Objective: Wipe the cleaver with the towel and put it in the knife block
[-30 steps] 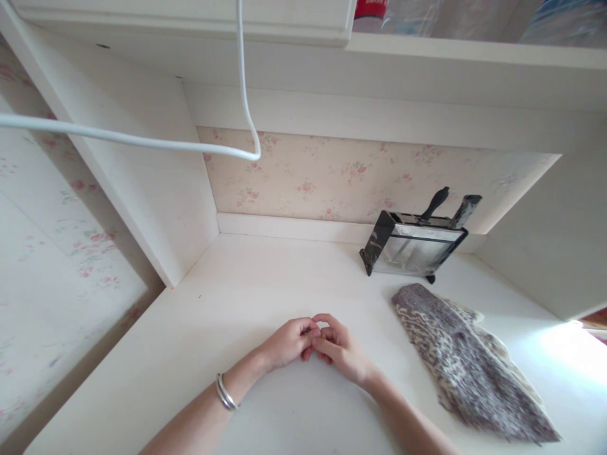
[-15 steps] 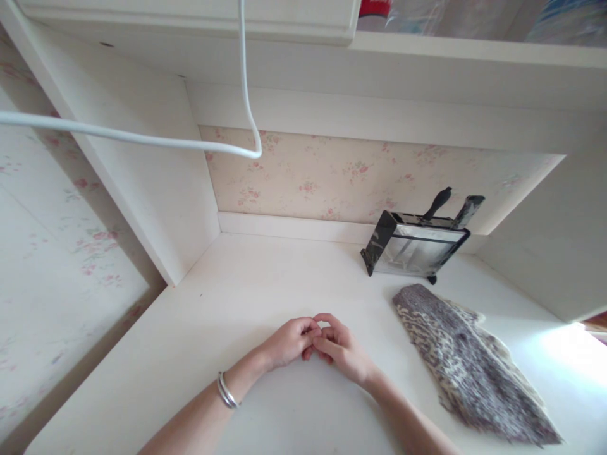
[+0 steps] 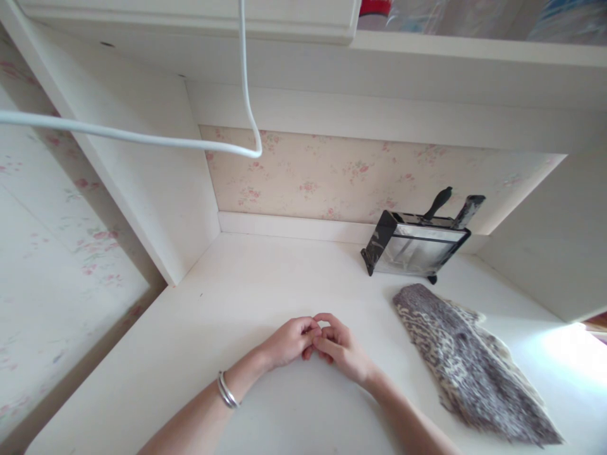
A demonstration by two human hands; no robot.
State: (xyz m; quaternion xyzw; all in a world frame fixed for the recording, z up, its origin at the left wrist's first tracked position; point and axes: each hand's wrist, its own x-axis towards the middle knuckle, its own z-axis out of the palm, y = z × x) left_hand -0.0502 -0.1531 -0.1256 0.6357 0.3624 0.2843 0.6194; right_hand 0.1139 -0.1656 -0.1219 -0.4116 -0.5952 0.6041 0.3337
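My left hand (image 3: 293, 341) and my right hand (image 3: 342, 349) meet above the white tabletop (image 3: 265, 278), close to its front middle. Their fingers are curled and touch each other at the tips. No object shows between them. Two silver bangles (image 3: 227, 389) circle my left wrist. To the right of my right hand, apart from it, lies a grey and cream fuzzy cloth (image 3: 467, 360). Behind the cloth stands a black-framed knife holder (image 3: 417, 246) with clear sides and two black handles sticking up.
A white cable (image 3: 142, 136) hangs across the upper left, near the camera. Overhead runs a white shelf (image 3: 379, 69) holding a red-topped container (image 3: 374, 9) and plastic-wrapped things. A white side panel (image 3: 142, 158) bounds the left, and flowered wallpaper (image 3: 308, 177) covers the back.
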